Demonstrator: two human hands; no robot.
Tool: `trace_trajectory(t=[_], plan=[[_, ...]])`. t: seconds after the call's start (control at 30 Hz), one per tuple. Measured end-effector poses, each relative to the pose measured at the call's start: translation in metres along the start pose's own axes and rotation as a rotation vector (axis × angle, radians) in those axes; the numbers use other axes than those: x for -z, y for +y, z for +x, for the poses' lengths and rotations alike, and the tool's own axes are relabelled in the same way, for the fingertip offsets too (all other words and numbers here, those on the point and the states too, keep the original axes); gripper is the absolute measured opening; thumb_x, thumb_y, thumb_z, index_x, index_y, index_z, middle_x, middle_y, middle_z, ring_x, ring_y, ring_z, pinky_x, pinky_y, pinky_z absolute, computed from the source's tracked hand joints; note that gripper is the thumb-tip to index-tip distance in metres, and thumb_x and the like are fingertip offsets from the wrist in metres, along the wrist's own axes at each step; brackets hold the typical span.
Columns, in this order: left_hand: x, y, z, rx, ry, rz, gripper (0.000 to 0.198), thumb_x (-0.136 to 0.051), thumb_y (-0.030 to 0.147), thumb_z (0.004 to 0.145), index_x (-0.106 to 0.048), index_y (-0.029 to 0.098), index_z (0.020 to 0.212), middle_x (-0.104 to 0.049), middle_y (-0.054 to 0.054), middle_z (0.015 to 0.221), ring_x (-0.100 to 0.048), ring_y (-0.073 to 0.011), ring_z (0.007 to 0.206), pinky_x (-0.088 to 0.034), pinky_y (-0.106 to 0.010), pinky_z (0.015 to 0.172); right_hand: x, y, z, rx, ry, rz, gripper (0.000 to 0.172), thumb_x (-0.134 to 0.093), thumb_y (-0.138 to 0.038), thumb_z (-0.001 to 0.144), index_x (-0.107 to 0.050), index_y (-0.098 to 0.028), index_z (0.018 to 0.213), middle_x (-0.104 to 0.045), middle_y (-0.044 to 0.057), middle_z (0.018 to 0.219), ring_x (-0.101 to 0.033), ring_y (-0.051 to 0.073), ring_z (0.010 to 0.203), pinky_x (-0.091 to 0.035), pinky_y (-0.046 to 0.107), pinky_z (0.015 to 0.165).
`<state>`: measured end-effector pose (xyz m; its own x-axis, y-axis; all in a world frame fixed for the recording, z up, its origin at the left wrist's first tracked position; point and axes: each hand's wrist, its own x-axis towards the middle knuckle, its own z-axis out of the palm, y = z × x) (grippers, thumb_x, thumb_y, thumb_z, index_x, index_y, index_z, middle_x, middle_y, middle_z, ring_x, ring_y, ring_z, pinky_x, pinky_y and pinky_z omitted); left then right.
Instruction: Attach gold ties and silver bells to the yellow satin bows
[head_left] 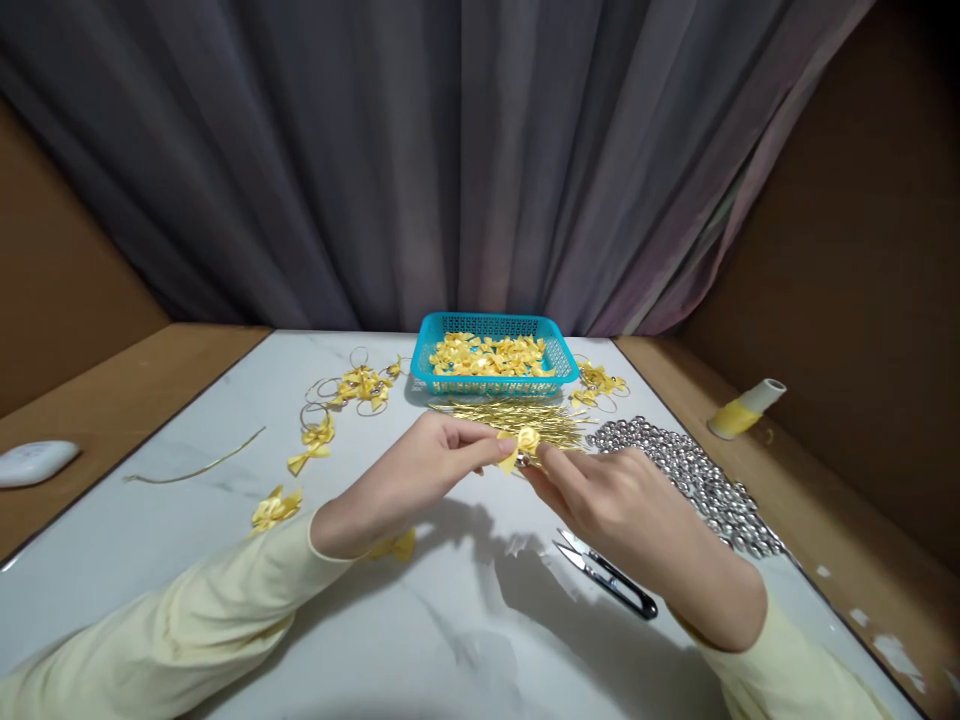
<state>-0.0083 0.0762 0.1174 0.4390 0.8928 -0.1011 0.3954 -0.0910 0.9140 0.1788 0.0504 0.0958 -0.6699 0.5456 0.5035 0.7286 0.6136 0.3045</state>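
Observation:
Between my two hands, above the middle of the table, is a yellow ribbon bow (528,439) with a small silver bell (522,460) at its underside. My left hand (442,450) pinches the bow's left side between thumb and fingers. From the right, my right hand (600,490) closes its fingertips at the bow and bell. Just beyond the hands lies a pile of gold twist ties (525,420). Black-handled thread snips (607,575) rest on the table below my right hand, blades pointing up and left.
A blue basket (421,365) of yellow bows stands at the back. Silver bells (690,480) spread along the right. Bows with gold loops (360,388) lie at left; more bows (598,383) lie right of the basket. A loose gold tie (202,468) and a ribbon-wrapped spool (746,408) flank the work.

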Motion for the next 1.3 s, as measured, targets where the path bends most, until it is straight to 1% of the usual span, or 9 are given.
trace_trajectory(t=[0.1,0.33,0.47,0.6,0.67,0.77,0.9,1.13,1.3], plan=[[0.001,0.002,0.000,0.000,-0.010,0.015,0.023,-0.047,0.030,0.082,-0.058,0.017,0.066,-0.049,0.003,0.064,-0.037,-0.0114,0.059,-0.026,-0.025,0.056,0.000,0.001,-0.001,-0.030,-0.013,0.048,0.019,-0.039,-0.024,0.092,-0.044,-0.018,0.074,-0.042,-0.004,0.045,-0.034,0.011,0.035,-0.009,0.028,0.043],[0.001,0.002,-0.001,0.007,-0.046,-0.017,0.021,-0.051,0.034,0.079,-0.065,0.018,0.077,-0.062,0.000,0.075,-0.051,-0.0157,0.073,-0.034,-0.025,0.063,0.000,-0.003,-0.001,-0.017,-0.036,0.112,0.014,-0.041,-0.018,0.089,-0.048,-0.018,0.077,-0.044,-0.004,0.045,-0.033,0.012,0.035,-0.009,0.028,0.042],[-0.001,0.000,0.000,0.022,-0.007,0.004,0.025,-0.053,0.037,0.077,-0.068,0.016,0.078,-0.066,-0.003,0.076,-0.056,-0.0182,0.072,-0.039,-0.027,0.062,0.003,-0.003,0.001,-0.012,-0.043,0.168,0.016,-0.040,-0.016,0.089,-0.051,-0.016,0.078,-0.047,-0.003,0.046,-0.034,0.012,0.035,-0.011,0.028,0.041],[-0.002,0.000,0.000,-0.005,0.082,0.027,0.027,-0.054,0.039,0.076,-0.069,0.016,0.078,-0.067,-0.003,0.075,-0.057,-0.0178,0.070,-0.040,-0.026,0.059,0.006,-0.001,0.001,-0.017,-0.095,0.396,0.024,-0.035,0.000,0.079,-0.055,-0.011,0.086,-0.060,0.002,0.060,-0.042,0.010,0.041,-0.021,0.025,0.042],[-0.002,0.000,0.000,-0.017,0.110,0.038,0.027,-0.055,0.039,0.076,-0.069,0.016,0.079,-0.067,-0.003,0.076,-0.057,-0.0175,0.070,-0.040,-0.025,0.058,0.006,-0.001,0.001,-0.040,-0.087,0.542,0.024,-0.036,0.001,0.077,-0.055,-0.010,0.086,-0.059,0.003,0.063,-0.043,0.009,0.044,-0.026,0.023,0.044],[-0.001,-0.001,0.000,-0.042,0.123,0.046,0.025,-0.055,0.037,0.077,-0.069,0.016,0.079,-0.067,-0.003,0.075,-0.056,-0.0166,0.068,-0.040,-0.024,0.057,0.005,-0.002,0.003,-0.110,-0.020,0.722,0.014,-0.041,-0.006,0.082,-0.052,-0.012,0.074,-0.045,-0.003,0.050,-0.033,0.007,0.041,-0.025,0.020,0.043],[-0.001,-0.002,-0.001,-0.058,0.143,0.048,0.024,-0.056,0.037,0.077,-0.069,0.016,0.076,-0.066,-0.001,0.071,-0.054,-0.0144,0.064,-0.038,-0.024,0.056,0.004,-0.002,0.009,-0.206,-0.001,0.918,0.027,-0.048,-0.016,0.084,-0.043,-0.015,0.058,-0.027,-0.007,0.045,-0.024,0.004,0.038,-0.022,0.018,0.041],[-0.001,-0.006,0.002,-0.084,0.195,0.089,0.027,-0.060,0.040,0.075,-0.068,0.015,0.071,-0.064,-0.002,0.067,-0.050,-0.0133,0.061,-0.035,-0.024,0.055,0.000,0.003,0.012,-0.370,-0.107,1.199,0.034,-0.054,-0.031,0.083,-0.051,-0.013,0.055,-0.030,-0.007,0.042,-0.027,0.004,0.039,-0.022,0.017,0.041],[0.001,-0.005,0.004,-0.112,0.088,0.100,0.026,-0.054,0.038,0.080,-0.068,0.017,0.080,-0.065,-0.001,0.075,-0.050,-0.0134,0.065,-0.036,-0.024,0.059,-0.006,0.016,0.008,-0.602,-0.233,1.356,0.035,-0.053,-0.042,0.081,-0.059,-0.013,0.064,-0.030,-0.008,0.043,-0.024,0.005,0.038,-0.020,0.018,0.036]])
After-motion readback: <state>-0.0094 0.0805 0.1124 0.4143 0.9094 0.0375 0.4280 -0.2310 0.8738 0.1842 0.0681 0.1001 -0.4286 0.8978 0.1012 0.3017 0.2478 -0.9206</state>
